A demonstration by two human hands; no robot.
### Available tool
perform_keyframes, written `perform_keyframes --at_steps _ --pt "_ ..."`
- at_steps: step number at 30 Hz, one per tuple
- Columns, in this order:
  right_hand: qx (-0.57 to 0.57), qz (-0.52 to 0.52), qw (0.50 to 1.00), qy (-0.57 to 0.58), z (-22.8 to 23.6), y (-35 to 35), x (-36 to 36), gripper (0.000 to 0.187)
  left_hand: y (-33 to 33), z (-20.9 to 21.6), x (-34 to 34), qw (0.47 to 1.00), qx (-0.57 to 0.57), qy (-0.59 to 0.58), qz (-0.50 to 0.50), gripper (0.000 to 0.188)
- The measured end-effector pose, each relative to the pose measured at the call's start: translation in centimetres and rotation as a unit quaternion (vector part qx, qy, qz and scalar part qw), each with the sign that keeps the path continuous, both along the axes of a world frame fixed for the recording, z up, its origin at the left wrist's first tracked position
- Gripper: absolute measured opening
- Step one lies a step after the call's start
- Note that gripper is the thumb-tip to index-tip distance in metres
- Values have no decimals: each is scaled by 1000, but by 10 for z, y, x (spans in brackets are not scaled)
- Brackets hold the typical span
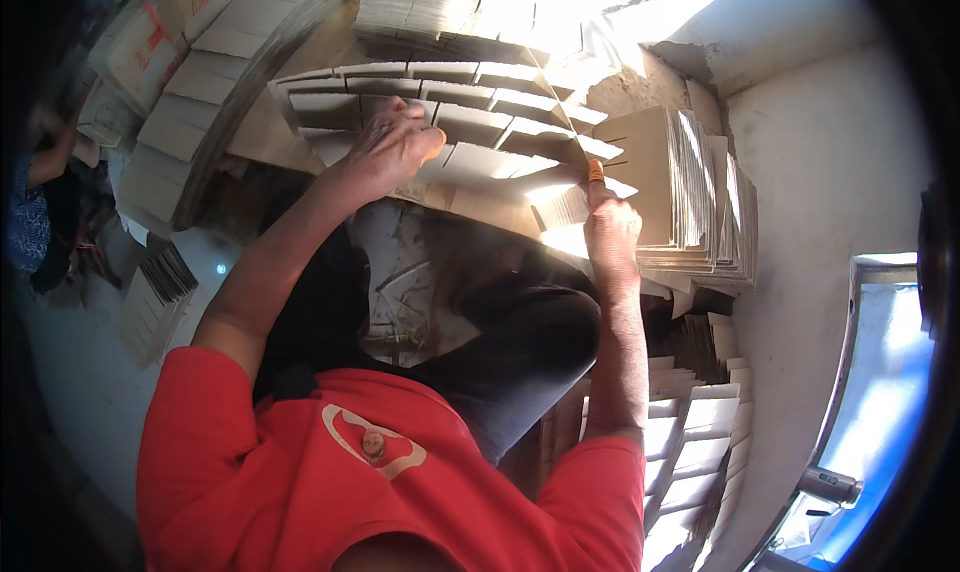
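A cardboard divider point(470, 122) of slotted strips crossed into a grid of cells stands before me, bowed across the work surface. My left hand point(393, 150) is closed on its near side, left of the middle, with fingers curled over the strips; an orange cover shows on one digit. At the divider's right end, my right hand point(612, 230) is closed at the strip ends, an orange-covered digit pointing up along them. Its other fingertips are partly hidden.
Flat slotted cardboard sheets point(665, 177) are stacked at the right, beside a wall point(800, 142). More assembled dividers point(445, 12) lie at the back, and others point(205, 87) run down the left. At the far left, another person's arm point(55, 157) shows.
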State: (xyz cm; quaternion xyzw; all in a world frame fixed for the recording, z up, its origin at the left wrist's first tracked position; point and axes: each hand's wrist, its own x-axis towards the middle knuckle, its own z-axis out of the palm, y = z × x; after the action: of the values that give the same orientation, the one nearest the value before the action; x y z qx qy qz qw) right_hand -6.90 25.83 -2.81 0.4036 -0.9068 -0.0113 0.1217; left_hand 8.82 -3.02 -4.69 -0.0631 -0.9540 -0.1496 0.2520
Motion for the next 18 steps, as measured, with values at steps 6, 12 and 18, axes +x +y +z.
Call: perform_keyframes --at_steps 6,12,18 --pt "-219 -93 964 118 9 40 -39 26 -4 9 4 995 60 77 9 26" --pt "19 -225 966 124 -12 80 -78 55 -16 13 -3 997 15 58 57 28" --pt "-65 -135 979 141 -30 113 -110 39 -2 13 4 998 70 5 2 28"
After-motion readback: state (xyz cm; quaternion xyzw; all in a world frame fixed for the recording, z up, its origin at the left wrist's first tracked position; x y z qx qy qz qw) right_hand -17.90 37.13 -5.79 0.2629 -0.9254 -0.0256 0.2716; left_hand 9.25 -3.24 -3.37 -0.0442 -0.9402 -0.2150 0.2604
